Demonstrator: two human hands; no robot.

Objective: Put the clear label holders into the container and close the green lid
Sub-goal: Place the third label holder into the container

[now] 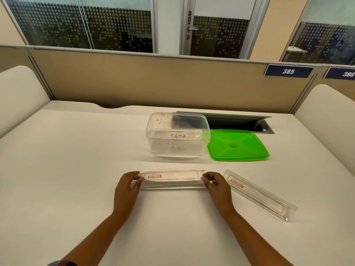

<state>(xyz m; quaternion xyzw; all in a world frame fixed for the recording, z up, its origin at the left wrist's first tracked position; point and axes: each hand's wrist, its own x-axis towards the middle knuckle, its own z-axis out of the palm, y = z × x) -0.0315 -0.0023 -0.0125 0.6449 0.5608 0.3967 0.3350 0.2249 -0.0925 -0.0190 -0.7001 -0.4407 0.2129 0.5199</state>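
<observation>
In the head view, at lower centre of the frame, we hold one clear label holder [171, 179] by its ends, our left hand [126, 187] pinching the left tip and our right hand [217, 186] pinching the right, so its long axis runs straight across the picture. The open container [177, 135] sits just above it at centre, and we judge the holder must travel up-frame, possibly turned or tilted to fit. The second label holder [257, 193] lies diagonally at lower right, nearer our right hand, and the green lid [237, 145] rests right of the container.
</observation>
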